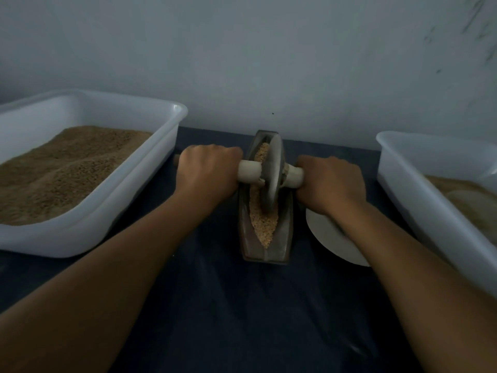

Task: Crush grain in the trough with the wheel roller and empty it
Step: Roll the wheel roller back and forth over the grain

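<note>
Boat-shaped metal trough (265, 238) sits centre of the dark blue table cloth (228, 305), long axis running away from the person, far end close to the grey wall (269, 63). Wheel roller (271, 173) stands upright on edge in the trough channel, roughly mid-length, disc leaning slightly right. Pale axle handle (248, 170) runs crosswise through the disc hub. Left hand (208, 176) wrapped around the left side of the handle, knuckles up, fist tight on it; handle tip pokes out past the hand's outer edge. Right hand (332, 184) gripping the right side of the handle the same way, fingers curled under, thumb side toward the disc. Both forearms reach in from the bottom corners. Grain (262, 222) lies in the trough channel, coarse tan, mostly left of and nearer than the disc, some visible beyond it too; how fine it is crushed cannot be told. White plastic tub (88, 232) on the left, just beside the left forearm, heaped with brown grain. Second white tub (403, 189) on the right, holding paler material. White plate or bowl (330, 243) between trough and right tub, partly hidden under the right forearm.
</note>
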